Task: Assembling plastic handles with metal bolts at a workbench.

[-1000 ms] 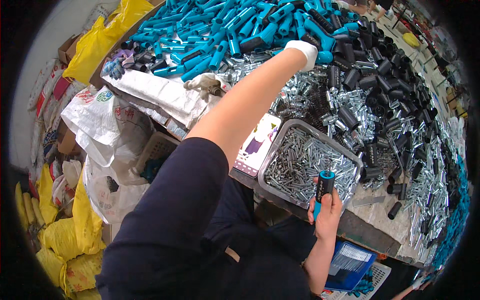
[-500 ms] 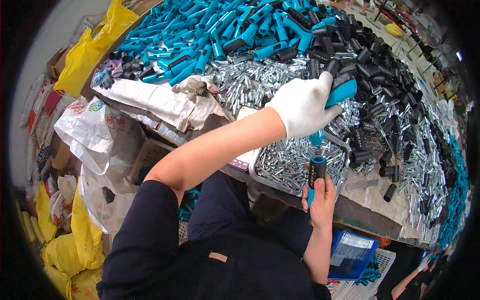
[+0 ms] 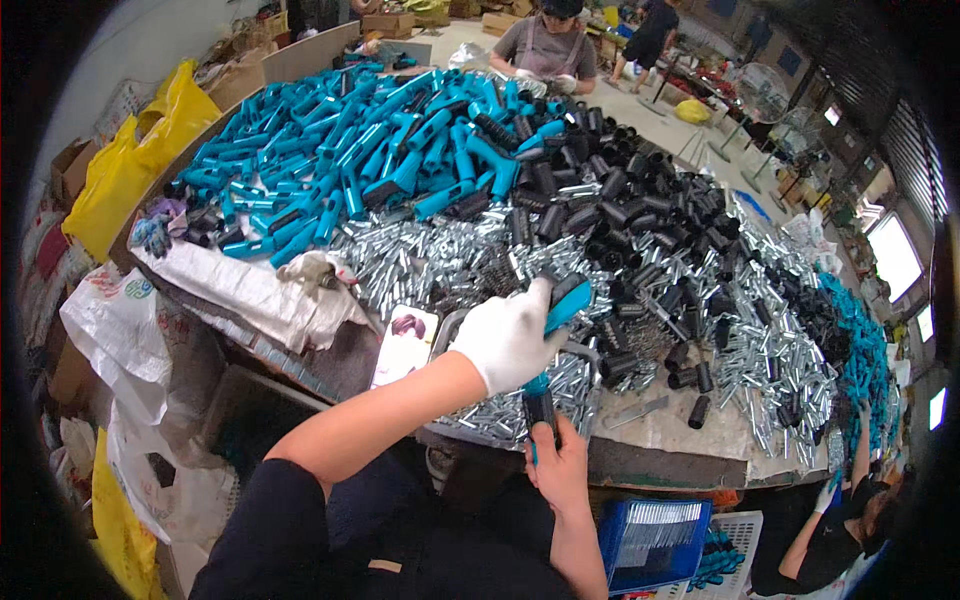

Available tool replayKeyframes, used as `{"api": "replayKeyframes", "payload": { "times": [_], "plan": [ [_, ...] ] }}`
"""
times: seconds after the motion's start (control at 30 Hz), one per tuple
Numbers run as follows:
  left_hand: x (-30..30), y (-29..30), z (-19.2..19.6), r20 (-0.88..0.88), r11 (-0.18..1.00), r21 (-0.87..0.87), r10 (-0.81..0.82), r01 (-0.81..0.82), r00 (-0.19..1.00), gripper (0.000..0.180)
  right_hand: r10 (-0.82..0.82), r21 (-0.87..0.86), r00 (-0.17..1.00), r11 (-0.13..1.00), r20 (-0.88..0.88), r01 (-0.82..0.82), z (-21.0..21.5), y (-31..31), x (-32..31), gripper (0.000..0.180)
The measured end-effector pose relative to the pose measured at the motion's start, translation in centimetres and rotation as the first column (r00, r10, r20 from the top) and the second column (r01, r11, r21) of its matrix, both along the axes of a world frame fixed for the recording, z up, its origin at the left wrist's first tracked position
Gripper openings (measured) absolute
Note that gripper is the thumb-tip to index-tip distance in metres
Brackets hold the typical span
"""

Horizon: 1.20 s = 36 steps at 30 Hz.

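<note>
My left hand (image 3: 510,345), in a white glove, is closed around a teal plastic tool housing (image 3: 570,306) with a dark part at its upper side. The housing's narrow teal end points down from under the glove. Bare fingers of my right hand (image 3: 562,470) wrap a black sleeve-shaped grip (image 3: 539,410) with a teal lower part, held upright. Its top meets or nearly meets the housing's lower end; the glove partly hides the joint. Both hands are over the near side of a metal tray (image 3: 470,436) of loose silver pins (image 3: 490,412).
Teal housings (image 3: 360,140), black sleeves (image 3: 620,190) and silver metal parts (image 3: 770,350) heap the table. A phone (image 3: 405,345) lies left of the tray, a flat metal strip (image 3: 636,412) right. Below is a blue bin (image 3: 655,545). Co-workers sit across (image 3: 545,50) and at right (image 3: 850,530).
The gap between the teal housing and the black grip has closed. The view has tilted up and shifted right, bringing the co-worker across the table into sight.
</note>
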<state>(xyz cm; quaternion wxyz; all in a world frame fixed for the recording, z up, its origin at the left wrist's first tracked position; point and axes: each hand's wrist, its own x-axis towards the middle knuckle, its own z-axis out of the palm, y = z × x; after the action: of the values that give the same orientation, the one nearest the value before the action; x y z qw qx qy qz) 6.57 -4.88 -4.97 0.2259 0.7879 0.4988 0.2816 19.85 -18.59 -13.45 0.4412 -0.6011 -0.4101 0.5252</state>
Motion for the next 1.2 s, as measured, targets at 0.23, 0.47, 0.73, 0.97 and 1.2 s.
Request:
{"api": "replayKeyframes", "payload": {
  "times": [0.23, 0.47, 0.73, 0.97, 1.2],
  "plan": [
    [-0.2, -1.0, -0.9, 0.586, 0.95, 0.102, -0.297, 0.294, 0.754, 0.045, 0.148, -0.065, 0.466, 0.91, -0.872, -0.41, 0.9, -1.2, 1.7, 0.065],
    [1.0, -3.9, 0.1, 0.913, 0.344, 0.094, 0.344, 0.934, -0.219, 0.057, 0.272, 0.143, 0.316, 0.915, -0.909, -0.378, -1.6, -2.8, 2.1, 0.088],
    [0.4, -2.5, 0.8, 0.802, 0.678, -0.218, -0.285, 0.702, 0.524, 0.048, -0.221, -0.366, 0.924, 0.926, -0.312, 0.098, -2.2, -6.1, 9.9, 0.081],
    [2.9, -1.4, -1.4, 0.437, 0.716, 0.182, -0.673, 0.674, 0.597, 0.028, 0.347, -0.268, 0.938, 0.903, -0.003, -0.335, 1.1, -7.6, 4.6, 0.05],
    [3.5, -0.1, -4.1, 0.441, 0.834, 0.108, -0.528, 0.541, 0.726, 0.029, 0.07, -0.091, 0.91, 0.989, -0.409, -0.117, 0.8, -8.6, 4.9, 0.049]
  ]
}}
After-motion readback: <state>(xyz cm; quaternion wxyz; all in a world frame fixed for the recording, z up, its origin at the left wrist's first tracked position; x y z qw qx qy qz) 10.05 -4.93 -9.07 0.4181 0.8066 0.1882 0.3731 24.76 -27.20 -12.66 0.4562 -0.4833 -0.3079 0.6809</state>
